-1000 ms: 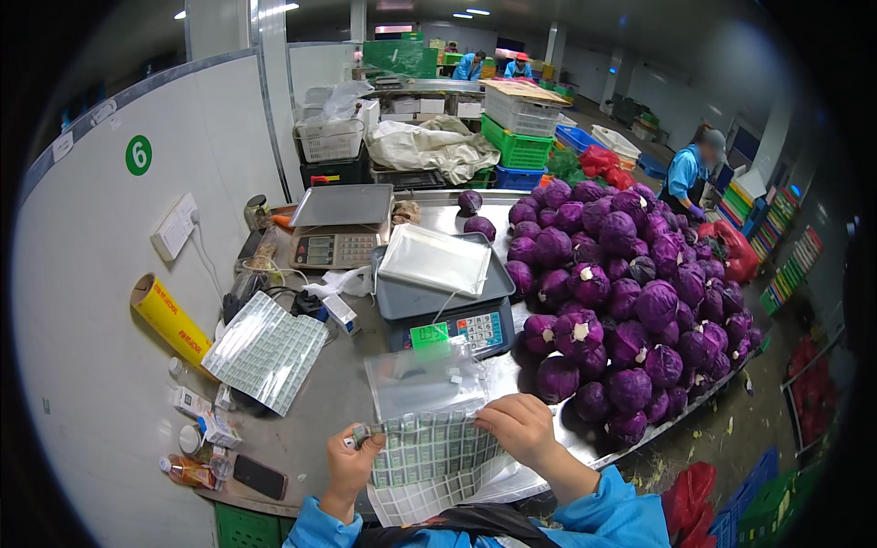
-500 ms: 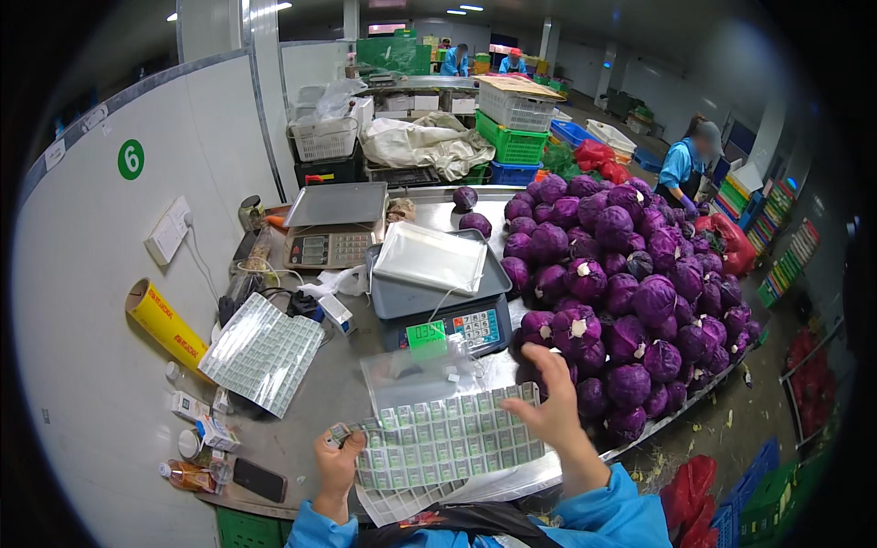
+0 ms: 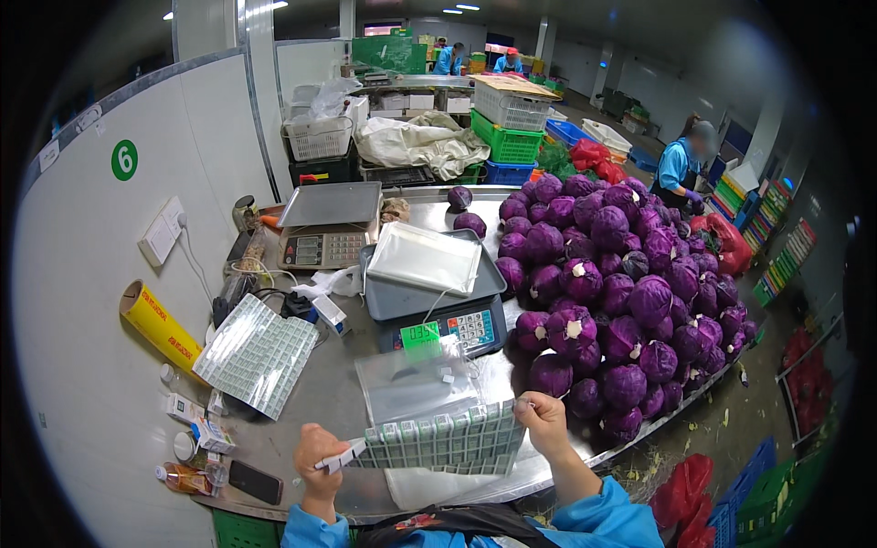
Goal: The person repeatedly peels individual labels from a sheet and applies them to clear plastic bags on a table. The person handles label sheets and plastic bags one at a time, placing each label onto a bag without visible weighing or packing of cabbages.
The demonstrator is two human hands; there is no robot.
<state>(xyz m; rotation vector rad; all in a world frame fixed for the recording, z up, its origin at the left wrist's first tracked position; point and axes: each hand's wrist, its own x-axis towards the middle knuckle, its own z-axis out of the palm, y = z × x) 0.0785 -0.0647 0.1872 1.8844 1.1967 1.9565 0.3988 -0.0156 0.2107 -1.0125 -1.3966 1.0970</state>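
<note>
The sheet (image 3: 443, 440) spans the gap between the two hands in the lower middle of the frame, above a pale paper (image 3: 434, 489) and just below the clear bags (image 3: 402, 388). The right hand (image 3: 545, 425) pinches its upper right corner; the left hand (image 3: 318, 454) is closed on a white strip (image 3: 340, 456) at its left end, though whether strip and sheet are one piece I cannot tell. An uneven pull could crease or tear the sheet, since it is thin, bowed and gripped only at its ends; if the corner slipped, it could drop onto the paper. A wide swing of the right hand could knock the nearest cabbage (image 3: 551, 374). Half a second ago the right hand was spread open beside the sheet; now it grips the corner, the sheet tilts more steeply, and the left hand sits slightly farther left.
</note>
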